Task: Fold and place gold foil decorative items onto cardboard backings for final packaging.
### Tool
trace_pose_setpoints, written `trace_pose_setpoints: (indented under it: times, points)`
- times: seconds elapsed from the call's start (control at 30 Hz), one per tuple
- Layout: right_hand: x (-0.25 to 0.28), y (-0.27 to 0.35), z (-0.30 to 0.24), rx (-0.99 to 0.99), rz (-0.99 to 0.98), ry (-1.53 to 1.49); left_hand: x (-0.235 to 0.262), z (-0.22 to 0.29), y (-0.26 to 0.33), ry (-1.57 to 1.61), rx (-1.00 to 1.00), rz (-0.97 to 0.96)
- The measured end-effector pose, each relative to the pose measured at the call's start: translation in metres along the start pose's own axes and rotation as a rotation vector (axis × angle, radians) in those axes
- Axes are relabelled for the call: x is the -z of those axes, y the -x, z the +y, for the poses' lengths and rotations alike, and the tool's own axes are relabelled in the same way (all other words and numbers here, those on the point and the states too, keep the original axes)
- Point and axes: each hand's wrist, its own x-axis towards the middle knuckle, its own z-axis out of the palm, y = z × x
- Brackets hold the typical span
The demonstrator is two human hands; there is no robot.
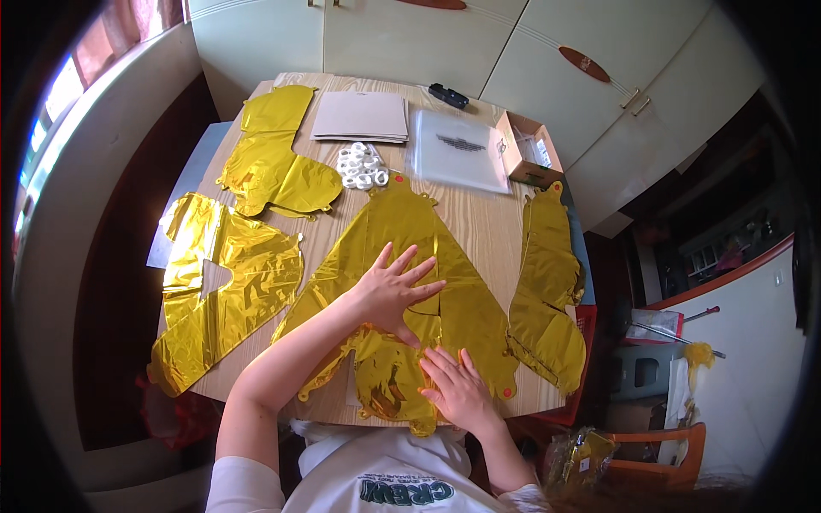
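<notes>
A flat gold foil balloon (359,248), uninflated and roughly triangular, lies in front of me with its lower end by the table's near edge. My left hand (395,289) rests on its middle, fingers spread and palm down. Lower and to the right, my right hand (459,389) lies with its fingers stretched out over the creased lower part of the foil. Neither hand grips anything that I can see. Small red dots show at the balloon's top and lower right corner. Some foil under my hands and left forearm is hidden.
More flat gold foil balloons lie at far left (272,154), near left (231,269) and right (547,291). Along the back are grey-beige boards (360,115), white rings (363,167), clear plastic sleeves (457,162), a black object (448,96) and a small open cardboard box (532,152).
</notes>
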Motion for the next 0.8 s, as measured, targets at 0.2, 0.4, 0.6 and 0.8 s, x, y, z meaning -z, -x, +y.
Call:
trace_pose_setpoints:
  times: [0.2, 0.4, 0.6, 0.8]
  points:
    - [0.008, -0.007, 0.019, 0.050, -0.100, -0.038, 0.000, 0.000, 0.000, 0.003, 0.000, 0.004]
    - [0.015, -0.017, 0.029, 0.056, -0.229, -0.079, 0.003, 0.002, -0.001, -0.013, 0.009, -0.020]
    - [0.017, -0.017, 0.022, 0.088, -0.322, 0.062, -0.001, 0.000, -0.001, -0.016, 0.003, 0.004]
    - [0.022, -0.018, 0.018, 0.092, -0.384, 0.138, -0.002, 0.000, -0.001, -0.017, 0.001, 0.008]
